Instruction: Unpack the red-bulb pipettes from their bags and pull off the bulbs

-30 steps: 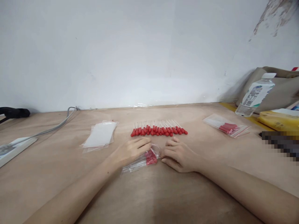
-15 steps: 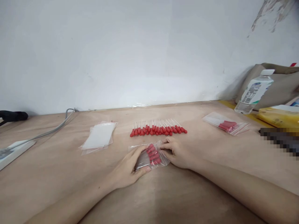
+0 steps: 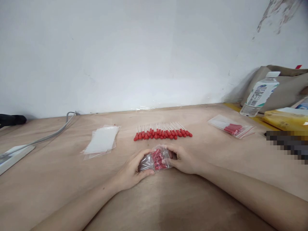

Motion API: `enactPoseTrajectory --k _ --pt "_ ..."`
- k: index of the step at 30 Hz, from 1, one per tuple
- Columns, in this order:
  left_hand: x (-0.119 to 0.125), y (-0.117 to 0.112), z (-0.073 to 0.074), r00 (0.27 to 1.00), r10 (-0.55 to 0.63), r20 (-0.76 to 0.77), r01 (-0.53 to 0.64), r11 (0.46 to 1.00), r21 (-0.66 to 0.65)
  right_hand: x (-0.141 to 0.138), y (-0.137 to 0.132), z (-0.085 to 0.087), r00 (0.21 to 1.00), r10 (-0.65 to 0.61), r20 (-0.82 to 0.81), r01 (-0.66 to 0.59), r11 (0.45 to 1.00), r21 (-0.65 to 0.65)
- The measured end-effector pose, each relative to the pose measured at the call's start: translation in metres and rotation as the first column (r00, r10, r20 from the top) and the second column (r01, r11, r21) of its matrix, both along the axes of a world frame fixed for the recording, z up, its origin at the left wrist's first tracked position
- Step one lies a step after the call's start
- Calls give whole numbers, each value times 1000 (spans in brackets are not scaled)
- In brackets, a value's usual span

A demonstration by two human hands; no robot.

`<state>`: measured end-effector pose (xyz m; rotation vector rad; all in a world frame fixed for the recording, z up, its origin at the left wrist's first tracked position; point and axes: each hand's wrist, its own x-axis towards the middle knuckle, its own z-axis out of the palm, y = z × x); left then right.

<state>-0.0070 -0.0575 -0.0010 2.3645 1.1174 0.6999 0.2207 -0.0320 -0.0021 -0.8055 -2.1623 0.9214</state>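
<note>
A small clear plastic bag (image 3: 156,158) with several red-tipped white sticks inside is held just above the wooden table (image 3: 154,199), at the centre. My left hand (image 3: 131,171) grips its left end, fingers curled around it. My right hand (image 3: 184,158) pinches its right end. Just beyond the bag, a row of loose red-tipped sticks (image 3: 162,132) lies on the table, red ends toward me.
A stack of empty clear bags (image 3: 102,141) lies to the left. A filled bag (image 3: 231,127) lies at the right. Beyond it stand a water bottle (image 3: 260,93), a beige bag and a yellow packet (image 3: 286,118). A power strip (image 3: 13,154) with a grey cable sits far left.
The bag lay flat under both hands; now both hands have gathered it up, lifting and bunching it between them. My left hand slid down to the bag's left end.
</note>
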Motion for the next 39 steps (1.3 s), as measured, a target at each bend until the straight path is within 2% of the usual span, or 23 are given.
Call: enactPoseTrajectory --k 3,6,12,16,21,24,30,32,36,39 --pt "1 -1 3 1000 -24 1 24 999 31 -4 0 -3 999 -6 -41 4 998 -61" --pt "1 -1 4 1000 -1 -16 2 999 54 -5 0 -4 997 -19 -74 12 996 -92" --pt "0 -1 1 999 53 -2 -53 999 9 -4 -1 -6 996 -86 4 86 996 19" --pt "0 1 0 998 69 5 -69 997 -28 -8 2 -9 998 -55 -41 56 998 27" --pt "-1 3 -1 997 73 -10 -74 996 -56 -9 4 -10 989 -3 -149 -2 999 -33" --pt "0 3 0 997 71 -2 -71 995 -67 -6 4 -8 990 -16 -139 10 999 -43" --pt "1 2 2 997 72 7 -72 996 -56 -4 3 -5 994 18 -112 -12 999 52" --pt "0 2 2 998 69 6 -69 996 -51 -4 3 -6 989 -9 -148 9 1000 -5" --pt "0 1 4 998 63 -24 -64 997 -53 7 9 -4 956 -172 -236 121 969 -215" --pt "1 1 6 997 66 -44 -68 996 -48 32 18 11 949 -236 -210 153 925 -349"
